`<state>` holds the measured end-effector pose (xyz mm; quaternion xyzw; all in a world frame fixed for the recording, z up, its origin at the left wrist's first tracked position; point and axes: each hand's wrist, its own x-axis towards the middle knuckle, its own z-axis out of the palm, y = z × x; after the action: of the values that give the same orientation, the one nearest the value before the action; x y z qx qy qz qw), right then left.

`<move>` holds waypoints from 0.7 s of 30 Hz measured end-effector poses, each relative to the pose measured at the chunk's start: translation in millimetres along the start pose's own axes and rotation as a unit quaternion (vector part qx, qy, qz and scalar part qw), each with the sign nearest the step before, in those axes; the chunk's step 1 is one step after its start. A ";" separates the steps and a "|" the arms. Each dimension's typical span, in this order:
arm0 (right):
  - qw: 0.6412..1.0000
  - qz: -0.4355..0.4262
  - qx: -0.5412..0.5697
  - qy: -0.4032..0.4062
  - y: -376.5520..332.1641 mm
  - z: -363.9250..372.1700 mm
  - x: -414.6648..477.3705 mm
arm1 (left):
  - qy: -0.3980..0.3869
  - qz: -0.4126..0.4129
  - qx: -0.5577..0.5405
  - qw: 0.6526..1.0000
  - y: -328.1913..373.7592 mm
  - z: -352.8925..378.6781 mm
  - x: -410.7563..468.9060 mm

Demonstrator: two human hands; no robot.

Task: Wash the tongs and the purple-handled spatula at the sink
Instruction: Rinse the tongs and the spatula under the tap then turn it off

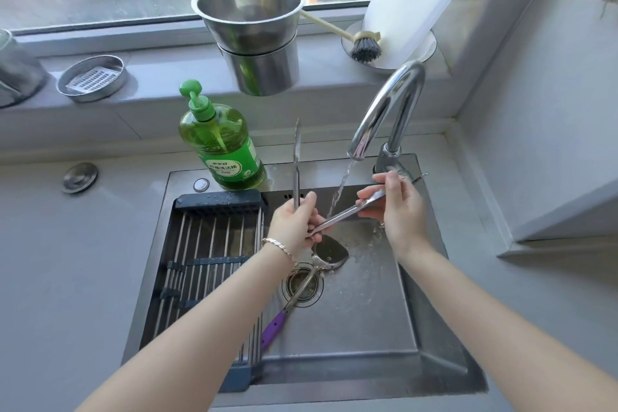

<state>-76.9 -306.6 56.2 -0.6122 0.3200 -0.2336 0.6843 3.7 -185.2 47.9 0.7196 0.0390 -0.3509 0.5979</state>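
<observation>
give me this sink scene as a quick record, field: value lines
tap: chrome faucet running
left hand: grips hinge end of steel tongs, one arm pointing up
right hand: holds the other tong arm under the stream
spatula: purple-handled metal spatula lying in steel sink basin, across the drain
rack: dark roll-up drying rack over sink's left side
soap: green dish soap bottle behind sink

A home kitchen: a steel sink (384,318) with running tap (384,114), green dish-soap bottle (222,144), drying rack (207,261), window sill pots (254,40).
</observation>
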 end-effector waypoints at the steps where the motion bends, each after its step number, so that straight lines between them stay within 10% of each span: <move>1: 1.000 -0.002 -0.003 -0.015 -0.3 8.3 -1.7 | 0.009 0.001 -0.011 1.000 -0.6 -9.7 -1.7; 10: 0.990 0.006 -0.083 -0.117 -7.7 58.8 0.1 | 0.075 -0.010 -0.009 0.997 -13.3 -55.4 -6.8; 21: 0.915 0.400 -0.043 0.012 33.2 -14.6 8.0 | -0.100 -0.113 -0.034 0.988 14.3 -3.8 -8.9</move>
<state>-84.4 -317.6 21.6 -0.4589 0.5560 0.0669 0.6898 5.5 -182.6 64.8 0.6513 0.0715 -0.4847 0.5794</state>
